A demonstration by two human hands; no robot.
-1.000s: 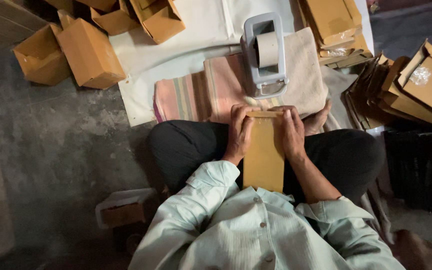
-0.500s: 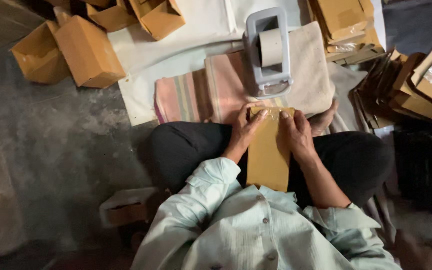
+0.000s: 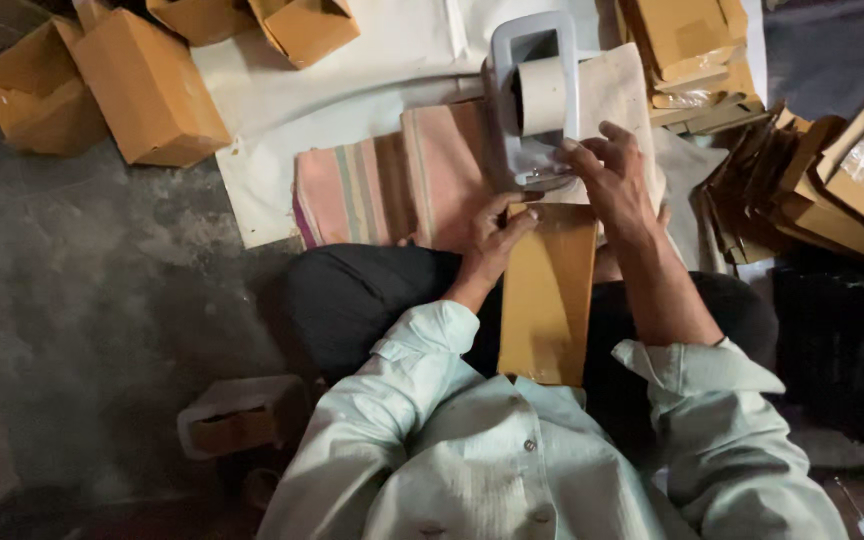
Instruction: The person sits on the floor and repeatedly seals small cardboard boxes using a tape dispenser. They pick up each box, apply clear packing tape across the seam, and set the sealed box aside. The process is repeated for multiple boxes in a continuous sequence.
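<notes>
Reaching for tape while I steady the box on my lap.

My left hand (image 3: 492,240) pinches the far end of the flat brown box (image 3: 549,295) lying across my lap; my right hand (image 3: 612,175) hovers with fingers spread loose, holding nothing, at the grey tape dispenser (image 3: 537,95) on the striped cloth (image 3: 392,185). I judge that the next move calls for gripping the tape's free end cleanly.

Left hand (image 3: 492,238) angled toward one o'clock, fingers curled; right hand (image 3: 614,180) stretched toward eleven o'clock, fingers spread.
</notes>
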